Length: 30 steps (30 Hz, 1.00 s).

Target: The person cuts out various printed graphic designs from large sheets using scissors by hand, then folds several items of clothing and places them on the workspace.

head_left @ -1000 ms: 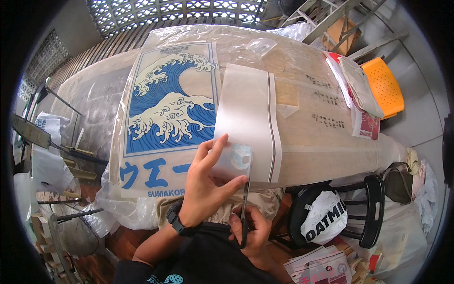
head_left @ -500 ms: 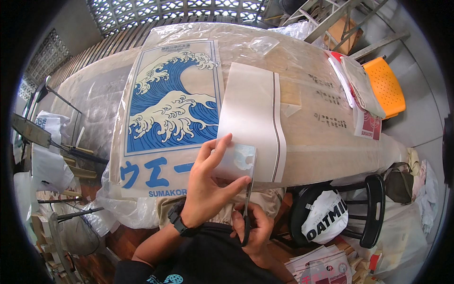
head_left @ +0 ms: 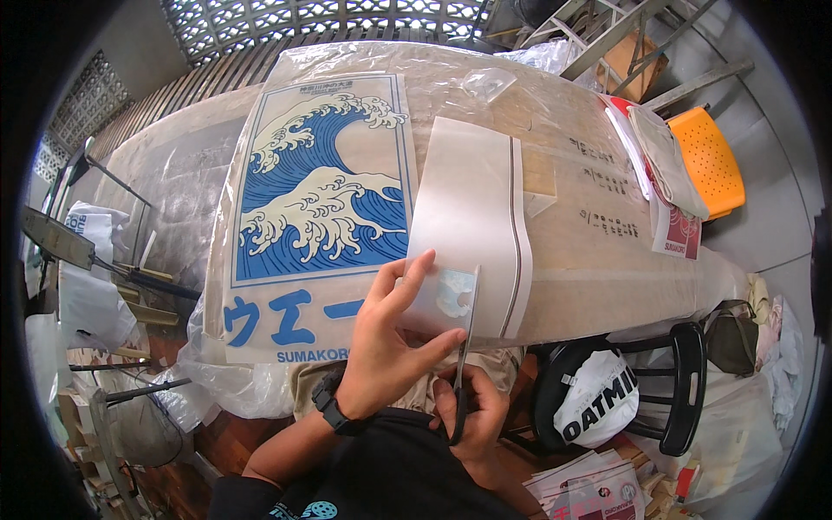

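Note:
My left hand (head_left: 390,334), with a dark watch on its wrist, holds a small piece of clear film (head_left: 455,293) printed in pale blue. Its thumb and index finger are spread along two sides of the film. Black-handled scissors (head_left: 469,334) are gripped in my right hand (head_left: 475,406), blades pointing away from me along the film's right edge. Whether the blades are parted is too fine to tell. Below the film lies a white sheet (head_left: 468,191) with a dark double line down its right side.
A blue wave print (head_left: 325,191) lies left on the plastic-covered table (head_left: 598,286). To the right are folded cloths (head_left: 667,160) and an orange perforated seat (head_left: 706,160). A black chair (head_left: 685,386) stands near right, with printed sheets (head_left: 589,490) below it. Metal rods (head_left: 130,273) jut in at left.
The whole scene sits slightly further right in the picture. Both hands, the film and the scissors keep nearly the same pose, with only a slight shift.

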Motion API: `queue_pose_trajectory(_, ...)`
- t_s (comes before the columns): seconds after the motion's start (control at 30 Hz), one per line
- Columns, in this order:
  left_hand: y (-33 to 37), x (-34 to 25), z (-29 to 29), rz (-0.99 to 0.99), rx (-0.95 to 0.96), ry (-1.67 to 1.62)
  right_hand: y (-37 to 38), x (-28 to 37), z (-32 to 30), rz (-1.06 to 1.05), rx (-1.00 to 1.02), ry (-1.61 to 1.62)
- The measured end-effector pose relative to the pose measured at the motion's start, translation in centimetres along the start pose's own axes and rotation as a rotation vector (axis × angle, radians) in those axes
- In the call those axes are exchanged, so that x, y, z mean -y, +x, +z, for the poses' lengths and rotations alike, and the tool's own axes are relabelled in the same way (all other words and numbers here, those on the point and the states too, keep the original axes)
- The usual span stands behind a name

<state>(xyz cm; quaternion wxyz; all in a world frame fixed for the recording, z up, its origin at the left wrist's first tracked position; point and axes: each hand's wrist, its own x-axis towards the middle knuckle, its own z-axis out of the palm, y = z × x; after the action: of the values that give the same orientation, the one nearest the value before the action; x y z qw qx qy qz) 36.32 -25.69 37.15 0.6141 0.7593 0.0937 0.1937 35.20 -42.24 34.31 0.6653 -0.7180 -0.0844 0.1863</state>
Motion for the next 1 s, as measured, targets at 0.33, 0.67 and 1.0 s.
queue_pose_trajectory(0.33, 0.3, 0.2, -0.4, -0.024, -0.001, -0.114, -1.1, 0.0, -2.5, -0.032, 0.12, -0.234)
queue_pose_trajectory(0.67, 3.6, -4.4, -5.8, 0.064, 0.719, -0.018, -4.5, 5.0, -10.7, -0.234, -0.013, 0.151)
queue_pose_trajectory(1.0, 0.2, -2.8, -15.1, -0.258, 0.094, 0.097, 6.4, 6.6, -3.7, -0.445, 0.105, -0.33)
